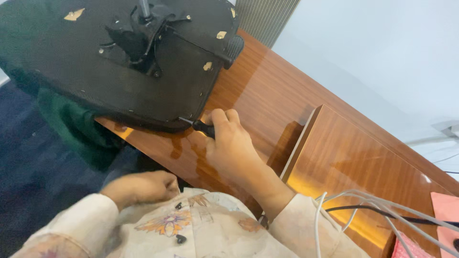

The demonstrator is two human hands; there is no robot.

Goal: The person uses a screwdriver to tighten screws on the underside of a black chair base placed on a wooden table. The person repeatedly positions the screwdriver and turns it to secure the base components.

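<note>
The right hand (pixel 229 143) is clamped around the black handle of a slim metal-shafted screwdriver (pixel 198 125), its tip pressed at the near rim of the upturned black chair seat (pixel 119 71), whose underside faces up on the glossy reddish-brown wooden desk (pixel 267 91); the left hand (pixel 143 186) is curled into a loose fist against the floral cream shirt front (pixel 191 224), well apart from the right, and whether it encloses anything I cannot tell; the two hands do not share the work, so nothing steadies the seat but its own weight. As a judgement, the tip could skid off the screw head and score the lacquered desktop just beside it, since the shaft meets the rim at a low slant; the seat, overhanging the desk edge toward the dark blue carpet (pixel 28 157), might also pivot or slide under the push. Counted: one screwdriver; one seat with one black metal mounting bracket (pixel 138 38) and one grey central post (pixel 144 8); about five pale patches where the covering is torn; several white cables (pixel 373 203) and one black one at the right; one raised wooden panel (pixel 344 157); pink items (pixel 447 210) at the corner, too cut off to identify.
</note>
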